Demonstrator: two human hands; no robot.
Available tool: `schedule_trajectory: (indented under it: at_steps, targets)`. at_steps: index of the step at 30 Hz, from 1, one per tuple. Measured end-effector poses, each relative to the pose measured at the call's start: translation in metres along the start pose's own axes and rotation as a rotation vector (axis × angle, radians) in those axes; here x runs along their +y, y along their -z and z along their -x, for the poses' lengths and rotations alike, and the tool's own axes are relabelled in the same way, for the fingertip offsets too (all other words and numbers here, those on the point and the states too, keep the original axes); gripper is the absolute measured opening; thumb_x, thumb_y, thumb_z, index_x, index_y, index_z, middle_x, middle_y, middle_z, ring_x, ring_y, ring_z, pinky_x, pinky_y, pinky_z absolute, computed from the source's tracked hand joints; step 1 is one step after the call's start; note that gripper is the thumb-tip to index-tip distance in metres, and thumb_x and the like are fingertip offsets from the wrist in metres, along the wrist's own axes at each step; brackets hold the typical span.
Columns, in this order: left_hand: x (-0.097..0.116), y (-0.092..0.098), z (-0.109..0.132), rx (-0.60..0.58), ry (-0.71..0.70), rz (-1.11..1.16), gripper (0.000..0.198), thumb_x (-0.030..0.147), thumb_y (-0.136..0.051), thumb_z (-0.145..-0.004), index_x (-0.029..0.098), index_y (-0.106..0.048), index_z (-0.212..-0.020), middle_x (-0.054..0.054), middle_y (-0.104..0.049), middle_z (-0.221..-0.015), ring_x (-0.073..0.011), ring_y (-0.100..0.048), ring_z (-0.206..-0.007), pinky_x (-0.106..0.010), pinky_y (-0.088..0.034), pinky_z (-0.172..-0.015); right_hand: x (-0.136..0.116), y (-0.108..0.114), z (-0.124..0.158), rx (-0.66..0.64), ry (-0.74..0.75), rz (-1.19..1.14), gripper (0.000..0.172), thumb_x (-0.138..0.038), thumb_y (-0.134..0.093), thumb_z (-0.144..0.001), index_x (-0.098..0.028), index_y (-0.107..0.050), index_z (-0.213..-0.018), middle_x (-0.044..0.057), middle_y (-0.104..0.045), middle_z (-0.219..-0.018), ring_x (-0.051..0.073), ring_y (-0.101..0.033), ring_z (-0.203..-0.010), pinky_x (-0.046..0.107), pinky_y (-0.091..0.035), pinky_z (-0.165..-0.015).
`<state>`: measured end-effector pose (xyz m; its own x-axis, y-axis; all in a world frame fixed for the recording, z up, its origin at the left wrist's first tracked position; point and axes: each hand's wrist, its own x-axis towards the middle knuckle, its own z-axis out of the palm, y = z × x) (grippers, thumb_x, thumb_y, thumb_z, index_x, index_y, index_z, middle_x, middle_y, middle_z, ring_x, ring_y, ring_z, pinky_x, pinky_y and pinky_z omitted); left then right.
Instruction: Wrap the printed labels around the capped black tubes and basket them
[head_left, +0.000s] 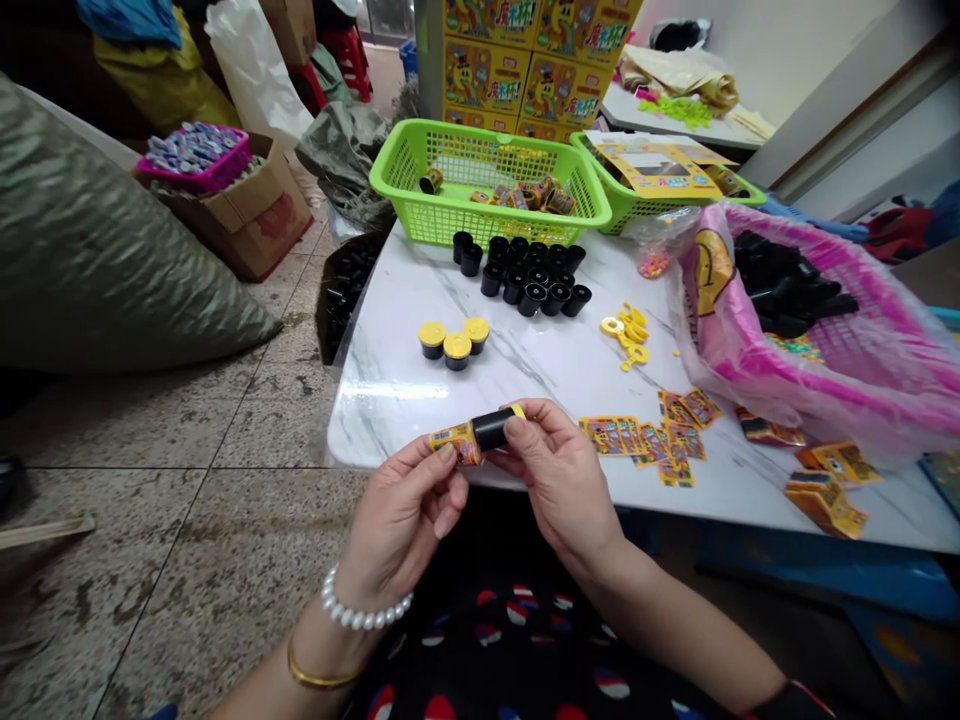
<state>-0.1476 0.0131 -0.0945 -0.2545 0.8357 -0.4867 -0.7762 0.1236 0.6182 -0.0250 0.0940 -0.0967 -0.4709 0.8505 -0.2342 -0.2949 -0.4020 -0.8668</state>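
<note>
Starting at the far left, a bulging olive sack (112, 245) slumps on the speckled tile floor (172, 540), and beyond it a cardboard box (262, 225) carries a magenta tray (196, 175) heaped with small blue-and-purple packets. Moving in, here's the action at the edge of the white marble table (382, 400): the left hand (401, 525), pearl bracelet (366, 605) on its wrist, pinches a printed yellow label (454, 445) between thumb and fingers. The right hand (559, 485) pinches the black cylinder (493, 430), which has a yellow end and meets that label, and the two hands are held up just off the table. Behind them sit three yellow-topped black cups (454, 342), a cluster of black cups (521, 275) and a lime-green basket (487, 180) of small packaged items. To the right, yellow rings (626, 335) lie beside scattered label sheets (649, 445), then a pink-lined crate (817, 350) filled with more black cups (787, 285).
</note>
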Motion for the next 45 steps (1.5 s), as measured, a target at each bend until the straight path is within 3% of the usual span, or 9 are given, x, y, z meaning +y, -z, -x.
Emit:
schedule_trajectory:
  at_steps: [6, 14, 17, 20, 22, 25, 30, 38, 45]
  targets:
    - [0.001, -0.002, 0.000, 0.020, 0.024, 0.021, 0.023, 0.023, -0.087, -0.065, 0.009, -0.072, -0.077, 0.002, -0.060, -0.053, -0.0013, -0.043, -0.040, -0.007, -0.033, -0.033, 0.002, 0.000, 0.006, -0.008, 0.104, 0.128, 0.027, -0.033, -0.080, -0.079, -0.023, -0.060, -0.094, -0.003, -0.071, -0.079, 0.013, -0.070, -0.071, 0.025, -0.058, -0.070]
    - [0.004, 0.004, 0.001, -0.015, 0.039, -0.044, 0.020, 0.028, -0.081, -0.073, 0.011, -0.072, -0.080, 0.003, -0.056, -0.048, -0.0020, -0.040, -0.035, -0.010, -0.031, -0.033, 0.000, 0.014, 0.012, -0.059, 0.353, 0.399, 0.031, -0.024, -0.081, -0.077, -0.025, -0.063, -0.103, 0.003, -0.070, -0.103, 0.016, -0.067, -0.091, 0.029, -0.055, -0.082]
    - [0.005, 0.003, 0.004, 0.097, -0.183, -0.158, 0.025, 0.026, -0.081, -0.075, 0.015, -0.072, -0.095, 0.000, -0.066, -0.064, -0.0057, -0.053, -0.049, -0.012, -0.044, -0.044, -0.009, 0.020, 0.009, -0.092, 0.360, 0.335, 0.033, -0.026, -0.082, -0.075, -0.026, -0.064, -0.103, 0.002, -0.067, -0.102, 0.016, -0.066, -0.088, 0.029, -0.057, -0.079]
    - [0.008, 0.000, 0.004, 0.069, -0.404, -0.267, 0.040, 0.020, -0.083, -0.072, 0.021, -0.070, -0.110, -0.006, -0.070, -0.109, -0.0129, -0.065, -0.087, -0.018, -0.055, -0.074, -0.021, 0.024, 0.006, -0.148, 0.456, 0.339, 0.033, -0.025, -0.082, -0.075, -0.028, -0.067, -0.104, 0.002, -0.062, -0.105, 0.017, -0.064, -0.091, 0.030, -0.058, -0.080]
    - [0.010, -0.001, 0.004, -0.094, -0.366, -0.321, 0.047, 0.020, -0.084, -0.072, 0.023, -0.068, -0.116, -0.008, -0.067, -0.121, -0.0187, -0.064, -0.104, -0.024, -0.055, -0.086, -0.028, 0.028, 0.006, -0.227, 0.537, 0.443, 0.035, -0.023, -0.081, -0.076, -0.030, -0.069, -0.108, 0.003, -0.062, -0.105, 0.019, -0.063, -0.097, 0.034, -0.056, -0.086]
    - [0.009, -0.003, 0.002, -0.243, -0.228, -0.383, 0.035, 0.020, -0.082, -0.075, 0.020, -0.071, -0.108, -0.008, -0.072, -0.106, -0.0192, -0.066, -0.098, -0.026, -0.054, -0.086, -0.034, 0.034, 0.008, -0.311, 0.619, 0.668, 0.040, -0.021, -0.079, -0.077, -0.030, -0.069, -0.115, 0.005, -0.063, -0.105, 0.021, -0.062, -0.100, 0.038, -0.053, -0.091]
    - [0.002, -0.010, 0.001, -0.212, -0.175, -0.463, 0.026, 0.018, -0.084, -0.072, 0.018, -0.074, -0.096, -0.004, -0.074, -0.089, -0.0147, -0.066, -0.081, -0.022, -0.053, -0.074, -0.037, 0.047, 0.016, -0.325, 0.696, 0.824, 0.037, -0.018, -0.073, -0.082, -0.028, -0.067, -0.117, 0.005, -0.068, -0.103, 0.020, -0.067, -0.093, 0.036, -0.058, -0.083]
    - [0.001, -0.017, -0.011, -0.301, -0.099, -0.424, 0.030, 0.022, -0.081, -0.076, 0.019, -0.072, -0.104, -0.006, -0.071, -0.095, -0.0136, -0.063, -0.078, -0.022, -0.053, -0.068, -0.039, 0.064, 0.016, -0.313, 1.002, 0.956, 0.044, -0.006, -0.067, -0.082, -0.028, -0.065, -0.120, 0.007, -0.071, -0.106, 0.022, -0.070, -0.096, 0.038, -0.060, -0.084]
    - [-0.003, -0.022, -0.016, -0.269, -0.114, -0.458, 0.027, 0.018, -0.084, -0.072, 0.018, -0.072, -0.097, -0.003, -0.070, -0.086, -0.0116, -0.063, -0.074, -0.019, -0.052, -0.068, -0.035, 0.067, 0.016, -0.172, 0.901, 0.980, 0.036, -0.020, -0.076, -0.079, -0.025, -0.067, -0.113, 0.007, -0.074, -0.096, 0.022, -0.072, -0.086, 0.036, -0.061, -0.076]
